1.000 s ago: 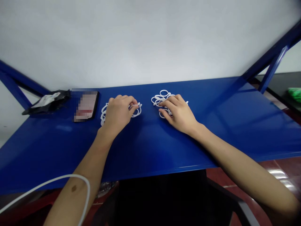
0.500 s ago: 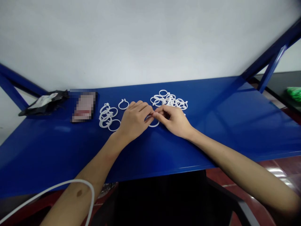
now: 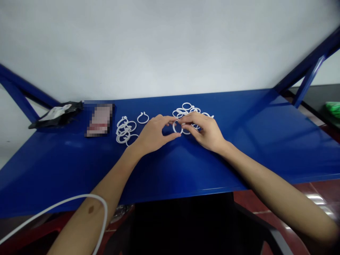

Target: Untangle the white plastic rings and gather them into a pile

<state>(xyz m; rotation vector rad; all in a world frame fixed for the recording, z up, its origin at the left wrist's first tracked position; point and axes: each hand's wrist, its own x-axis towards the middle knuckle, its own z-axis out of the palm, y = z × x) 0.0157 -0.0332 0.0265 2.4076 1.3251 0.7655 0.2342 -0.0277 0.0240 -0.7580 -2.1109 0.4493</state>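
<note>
A thin white plastic ring (image 3: 173, 129) is held up on its edge between my two hands, a little above the table. My left hand (image 3: 156, 132) has its thumb at the ring's lower side and its fingertips at the upper side. With thumb and fingers pinched, my right hand (image 3: 205, 129) grips the ring's right side, hiding that part. Behind and under the right hand lies a loose pile of white rings (image 3: 188, 106). To the left of my left hand are several more rings (image 3: 123, 131) in a cluster, and one ring with a gap between two small knobbed ends (image 3: 143, 118).
The blue table (image 3: 170, 173) stands against a white wall, with blue metal braces (image 3: 305, 83) at both sides. A blurred-out phone-like object (image 3: 99, 120) and a black plastic packet (image 3: 58, 114) lie at the left. A white cable (image 3: 61, 201) crosses my left forearm.
My hands have moved slightly right and apart from each other. The ring between them is now raised on its edge, with my left thumb and fingers spread around it. The view has shifted a little.
</note>
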